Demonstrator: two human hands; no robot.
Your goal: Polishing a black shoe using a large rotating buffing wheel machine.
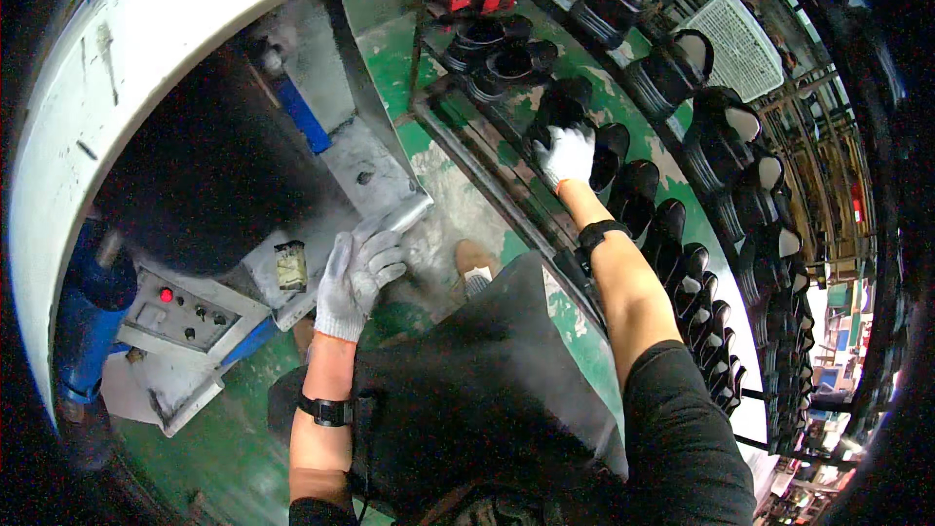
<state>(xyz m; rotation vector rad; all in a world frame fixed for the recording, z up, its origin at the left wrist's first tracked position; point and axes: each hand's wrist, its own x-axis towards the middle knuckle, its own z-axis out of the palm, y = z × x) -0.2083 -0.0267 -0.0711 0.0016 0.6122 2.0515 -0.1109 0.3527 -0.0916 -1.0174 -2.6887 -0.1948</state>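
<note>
My right hand (569, 154), in a white knit glove, reaches out to the rack on the right. Its fingers are closed on a black shoe (566, 97) and partly hidden against it. My left hand (356, 279), gloved in white with grey smudges, hangs beside the front edge of a grey machine (368, 175). Its fingers are apart and hold nothing. A pair of black shoes (508, 60) stands on the rack just beyond my right hand, and more black shoes (636, 185) line up on the near side of it.
Black metal rack rails (487, 180) run along my right, with further shoe rows (726, 131) behind. A pale plastic basket (730, 46) sits at the upper right. On the left are a control panel (180, 310) with a red light and a blue cylinder (90, 331).
</note>
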